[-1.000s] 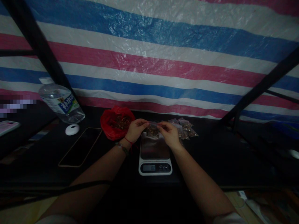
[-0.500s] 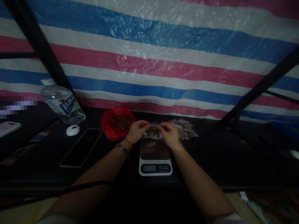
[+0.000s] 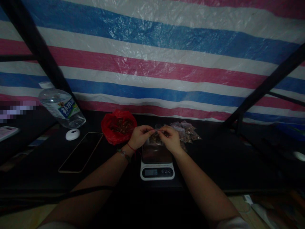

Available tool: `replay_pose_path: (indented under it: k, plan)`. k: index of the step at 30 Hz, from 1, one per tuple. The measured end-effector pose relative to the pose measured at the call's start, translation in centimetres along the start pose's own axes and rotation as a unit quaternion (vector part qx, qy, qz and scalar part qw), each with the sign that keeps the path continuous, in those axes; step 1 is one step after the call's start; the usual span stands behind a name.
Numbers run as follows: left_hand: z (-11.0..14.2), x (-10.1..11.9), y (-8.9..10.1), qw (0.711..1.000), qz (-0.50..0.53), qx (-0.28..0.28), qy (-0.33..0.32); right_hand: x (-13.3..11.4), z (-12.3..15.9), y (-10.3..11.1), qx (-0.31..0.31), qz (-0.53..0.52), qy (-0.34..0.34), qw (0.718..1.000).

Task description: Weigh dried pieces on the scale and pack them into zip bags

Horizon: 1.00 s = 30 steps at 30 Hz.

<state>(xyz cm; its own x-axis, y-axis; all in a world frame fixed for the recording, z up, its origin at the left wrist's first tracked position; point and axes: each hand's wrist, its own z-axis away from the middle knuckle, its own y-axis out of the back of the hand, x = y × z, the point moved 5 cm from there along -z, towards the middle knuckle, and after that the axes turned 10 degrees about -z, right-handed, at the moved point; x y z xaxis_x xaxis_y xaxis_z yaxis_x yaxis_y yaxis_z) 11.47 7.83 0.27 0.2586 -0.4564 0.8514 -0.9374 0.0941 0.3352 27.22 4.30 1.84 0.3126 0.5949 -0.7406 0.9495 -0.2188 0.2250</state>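
Both my hands pinch the top edge of a small clear plastic bag holding brownish bits, just above the far end of a white digital kitchen scale. My left hand, with a red string and a bracelet at the wrist, grips the bag's left side. My right hand grips its right side, the fingertips of both hands nearly touching. A red plastic bag with the same brownish contents lies open to the left of my left hand. A pile of small filled clear bags lies to the right of my right hand.
A phone lies face up on the dark table left of the scale. Behind it are a white round object and a tilted water bottle. A striped tarp hangs behind, with black frame bars at both sides.
My two hands have drawn closer together along the small bag's top edge, the right one sliding left. The view has shifted slightly.
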Motion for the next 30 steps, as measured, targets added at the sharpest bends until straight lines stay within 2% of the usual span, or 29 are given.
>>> replay_pose_path:
  k: [8,14,20,27,30]
  plan:
    - [0.2,0.6,-0.2,0.998,-0.048,-0.012,-0.030,-0.4,0.0,-0.4,-0.032,-0.004,0.007,0.999]
    - [0.2,0.8,0.0,0.995,-0.082,-0.003,-0.052,-0.3,0.1,-0.5,-0.024,0.005,0.013,1.000]
    - [0.1,0.5,0.3,0.996,-0.063,0.018,-0.054,0.5,0.1,-0.1,0.002,-0.032,-0.035,0.999]
    - [-0.1,-0.5,0.6,0.998,-0.037,0.052,0.001,0.6,-0.3,0.5,0.000,-0.044,-0.030,0.999]
    - [-0.3,-0.6,0.8,0.998,-0.030,0.056,0.010,1.0,-0.6,1.4,0.042,-0.052,-0.063,0.996]
